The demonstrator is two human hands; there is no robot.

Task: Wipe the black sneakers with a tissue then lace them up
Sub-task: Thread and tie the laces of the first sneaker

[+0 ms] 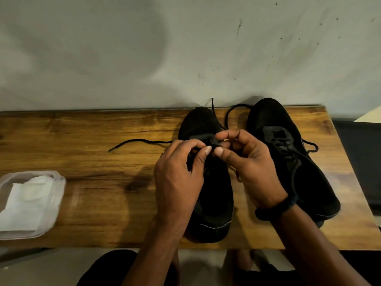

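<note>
Both hands meet over the first sneaker point(203, 122), which stands in the middle of the wooden counter point(92, 129) with its toe toward the wall point(185, 48). The left hand point(178, 178) and the right hand point(250, 168) come together above its tongue, fingers point(201, 156) curled and thumbs almost tip to tip, pinching the black lace point(142, 141) near the lowest eyelets. One loose end trails across the counter to the left, and another loops up past the toe. The second sneaker point(274, 122), just beside it on the right, looks already laced. Well apart on the left sits a clear plastic tub point(60, 182) with a white tissue point(24, 203) in it, so wiping seems done and lacing is the step in hand. The lace is thin, limp and light and will likely buckle if pushed, so it is best taken right at its stiff tip and fed through each eyelet. The mesh upper looks soft and should give under pressure, so a steadying hold on the eyelet strip would help
</note>
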